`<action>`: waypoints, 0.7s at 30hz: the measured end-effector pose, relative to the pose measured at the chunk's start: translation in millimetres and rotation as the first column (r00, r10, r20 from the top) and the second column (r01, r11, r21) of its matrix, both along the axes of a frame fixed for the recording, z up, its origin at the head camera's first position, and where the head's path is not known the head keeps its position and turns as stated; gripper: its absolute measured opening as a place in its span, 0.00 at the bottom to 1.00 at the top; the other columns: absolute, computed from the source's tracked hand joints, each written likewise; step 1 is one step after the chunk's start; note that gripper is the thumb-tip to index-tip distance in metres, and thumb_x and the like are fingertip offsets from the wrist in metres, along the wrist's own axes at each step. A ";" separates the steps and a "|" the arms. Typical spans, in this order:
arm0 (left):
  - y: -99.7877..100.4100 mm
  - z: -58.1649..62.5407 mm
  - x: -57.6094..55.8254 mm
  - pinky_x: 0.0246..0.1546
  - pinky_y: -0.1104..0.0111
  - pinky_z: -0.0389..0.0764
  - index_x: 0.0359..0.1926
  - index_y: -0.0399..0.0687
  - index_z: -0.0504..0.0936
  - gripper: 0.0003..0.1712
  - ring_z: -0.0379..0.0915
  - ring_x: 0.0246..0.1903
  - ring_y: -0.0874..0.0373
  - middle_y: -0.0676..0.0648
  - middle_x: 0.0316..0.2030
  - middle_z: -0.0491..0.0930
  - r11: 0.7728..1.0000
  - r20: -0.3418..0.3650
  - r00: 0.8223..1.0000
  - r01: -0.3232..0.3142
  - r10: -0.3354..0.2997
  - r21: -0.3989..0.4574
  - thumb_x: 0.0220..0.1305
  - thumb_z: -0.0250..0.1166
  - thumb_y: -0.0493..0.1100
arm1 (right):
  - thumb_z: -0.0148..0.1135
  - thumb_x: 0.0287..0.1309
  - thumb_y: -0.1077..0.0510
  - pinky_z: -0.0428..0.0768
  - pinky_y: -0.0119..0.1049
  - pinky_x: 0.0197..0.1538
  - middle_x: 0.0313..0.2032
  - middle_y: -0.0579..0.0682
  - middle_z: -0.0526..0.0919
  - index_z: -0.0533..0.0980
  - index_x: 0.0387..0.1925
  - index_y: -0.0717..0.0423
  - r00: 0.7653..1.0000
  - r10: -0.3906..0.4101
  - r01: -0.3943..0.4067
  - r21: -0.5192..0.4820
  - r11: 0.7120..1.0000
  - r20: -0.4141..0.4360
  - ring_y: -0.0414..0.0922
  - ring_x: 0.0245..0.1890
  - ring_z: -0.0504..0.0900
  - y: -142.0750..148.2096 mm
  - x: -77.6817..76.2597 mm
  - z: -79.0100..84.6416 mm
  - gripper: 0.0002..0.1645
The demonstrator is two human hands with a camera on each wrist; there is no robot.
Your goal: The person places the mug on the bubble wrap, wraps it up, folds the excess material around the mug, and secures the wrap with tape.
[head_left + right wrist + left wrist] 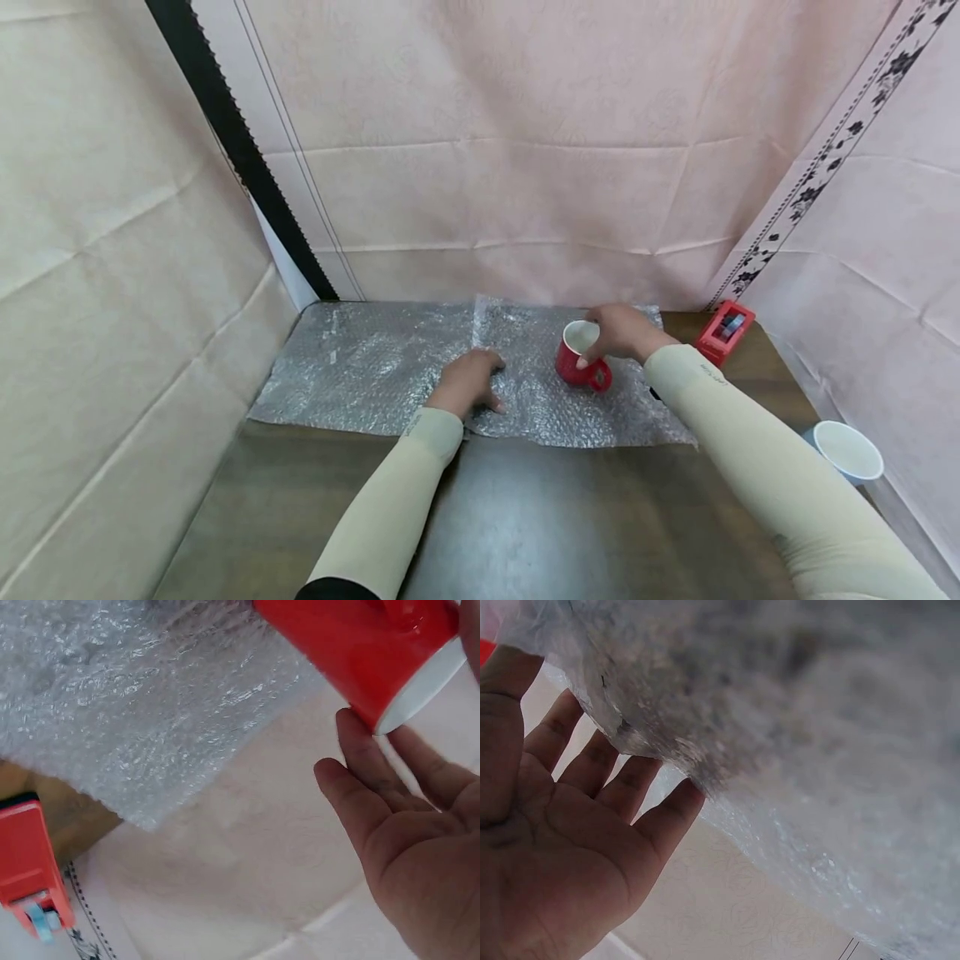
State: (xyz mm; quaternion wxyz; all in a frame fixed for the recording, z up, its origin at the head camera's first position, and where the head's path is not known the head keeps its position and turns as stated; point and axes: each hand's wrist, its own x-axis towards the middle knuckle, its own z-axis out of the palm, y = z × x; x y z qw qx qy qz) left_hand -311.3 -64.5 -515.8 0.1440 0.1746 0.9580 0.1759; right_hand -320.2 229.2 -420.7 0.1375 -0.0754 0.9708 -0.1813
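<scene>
A red mug [567, 363] with a white inside stands, slightly tilted, on the right half of a sheet of bubble wrap [390, 358]. My right hand [624, 332] pinches it at the rim, thumb on the near side, fingers behind. From the right wrist, the mug [352, 656] shows its white rim at the fingertips, and the thumb is mostly cut off. My left hand [467, 383] rests on the wrap left of the mug, near its front edge. In the left wrist view that hand [570, 832] has its fingers extended, fingertips touching the bubble wrap [795, 750].
A red tape dispenser [724, 333] lies on the brown table [525, 517] at the right end of the wrap. A light blue cup [847, 452] with a white top stands near the right edge. Pale cloth [510, 192] hangs behind and at both sides.
</scene>
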 end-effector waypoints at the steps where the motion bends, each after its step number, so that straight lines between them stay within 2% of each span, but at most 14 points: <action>1: 0.4 -0.1 0.0 0.78 0.43 0.80 0.80 0.58 0.81 0.52 0.72 0.82 0.42 0.47 0.83 0.75 1.000 -0.002 1.000 0.004 -0.004 -0.004 0.53 0.91 0.52 | 0.91 0.55 0.45 0.86 0.63 0.69 0.70 0.69 0.85 0.79 0.73 0.68 1.000 0.004 -0.004 -0.002 1.000 -0.005 0.63 0.64 0.85 0.7 0.6 0.4 0.53; 6: 0.9 0.3 -0.4 0.79 0.41 0.78 0.81 0.58 0.80 0.53 0.71 0.83 0.43 0.47 0.84 0.73 1.000 -0.021 1.000 0.011 -0.012 -0.026 0.54 0.91 0.52 | 0.90 0.57 0.47 0.88 0.61 0.65 0.67 0.69 0.87 0.81 0.71 0.70 1.000 -0.005 0.004 -0.009 1.000 -0.026 0.62 0.59 0.87 2.0 2.5 2.4 0.48; 10: 0.4 0.2 0.3 0.81 0.44 0.77 0.81 0.59 0.79 0.53 0.67 0.85 0.43 0.49 0.87 0.69 0.999 -0.018 1.000 0.014 -0.015 -0.046 0.55 0.90 0.53 | 0.90 0.57 0.48 0.88 0.58 0.62 0.63 0.68 0.90 0.83 0.67 0.69 0.999 0.000 0.000 0.003 1.000 -0.033 0.60 0.55 0.87 -1.0 2.5 3.4 0.45; 14: -2.5 -0.6 1.3 0.82 0.45 0.76 0.82 0.58 0.78 0.53 0.64 0.87 0.43 0.47 0.88 0.66 0.997 -0.044 0.997 0.060 -0.063 -0.054 0.57 0.89 0.56 | 0.92 0.54 0.51 0.87 0.55 0.55 0.52 0.63 0.93 0.87 0.59 0.69 0.998 0.007 -0.005 0.033 0.999 -0.054 0.56 0.46 0.86 -4.4 2.9 6.2 0.37; 18: -13.4 3.4 4.7 0.84 0.42 0.72 0.82 0.54 0.77 0.54 0.57 0.89 0.40 0.44 0.91 0.60 0.993 -0.083 0.991 0.107 -0.103 0.051 0.57 0.90 0.55 | 0.92 0.54 0.51 0.87 0.54 0.52 0.46 0.60 0.94 0.89 0.54 0.66 0.999 0.004 -0.001 0.061 0.998 -0.049 0.55 0.42 0.86 -8.4 4.6 8.0 0.33; 21: -22.5 9.8 6.9 0.85 0.37 0.69 0.80 0.53 0.80 0.50 0.54 0.90 0.35 0.41 0.92 0.56 0.985 -0.126 0.988 0.106 -0.089 0.133 0.60 0.88 0.57 | 0.91 0.55 0.50 0.89 0.55 0.55 0.51 0.62 0.93 0.87 0.58 0.66 0.999 -0.014 0.016 0.062 0.998 -0.035 0.56 0.45 0.87 -7.8 6.6 10.4 0.36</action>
